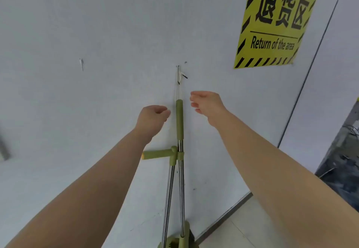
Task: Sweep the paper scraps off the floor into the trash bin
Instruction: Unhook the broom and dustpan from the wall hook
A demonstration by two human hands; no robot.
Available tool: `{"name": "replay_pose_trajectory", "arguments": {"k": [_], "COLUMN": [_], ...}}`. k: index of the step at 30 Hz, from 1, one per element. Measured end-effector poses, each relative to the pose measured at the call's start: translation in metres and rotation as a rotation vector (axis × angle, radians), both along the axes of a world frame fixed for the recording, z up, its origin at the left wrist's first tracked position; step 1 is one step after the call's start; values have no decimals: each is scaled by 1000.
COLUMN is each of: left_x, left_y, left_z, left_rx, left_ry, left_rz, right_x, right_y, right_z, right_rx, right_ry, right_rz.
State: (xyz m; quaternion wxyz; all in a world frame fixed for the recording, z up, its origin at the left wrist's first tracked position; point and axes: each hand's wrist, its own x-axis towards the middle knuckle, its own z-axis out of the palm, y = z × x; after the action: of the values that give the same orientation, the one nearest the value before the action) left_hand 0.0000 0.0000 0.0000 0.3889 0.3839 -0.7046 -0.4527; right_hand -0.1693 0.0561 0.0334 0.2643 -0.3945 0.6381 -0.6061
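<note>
White wall bearing a yellow-and-black sign reading "Return of the area". Green-handled broom and clipped-on dustpan handle hang against the wall from a small hook. Left hand and right hand flank the broom grip, fingers loosely curled, holding nothing.
</note>
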Motion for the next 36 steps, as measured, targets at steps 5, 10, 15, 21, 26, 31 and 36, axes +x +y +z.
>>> {"name": "replay_pose_trajectory", "arguments": {"k": [5, 10, 15, 21, 26, 31, 36], "left_x": [-21, -41, -56, -66, -68, -71, -64], "left_y": [-12, -19, -22, -29, -31, -25, -12], "left_z": [3, 12, 19, 24, 33, 42, 37], "left_rx": [35, -23, -71, -85, -142, -172, -110], "left_ry": [70, 66, 50, 55, 45, 150, 190], "left_rz": [40, 68, 131, 240, 296, 326, 265], "right_x": [-5, -15, -24, -32, -36, -36, -40], "right_y": [-29, -45, -52, -63, -63, -60, -47], "right_z": [12, 18, 20, 20, 29, 43, 35], "right_rx": [18, 24, -15, -93, -162, -239, -246], "right_ry": [45, 116, 189, 116, 57, 15, -44], "right_rz": [3, 91, 164, 191, 197, 242, 297]}}
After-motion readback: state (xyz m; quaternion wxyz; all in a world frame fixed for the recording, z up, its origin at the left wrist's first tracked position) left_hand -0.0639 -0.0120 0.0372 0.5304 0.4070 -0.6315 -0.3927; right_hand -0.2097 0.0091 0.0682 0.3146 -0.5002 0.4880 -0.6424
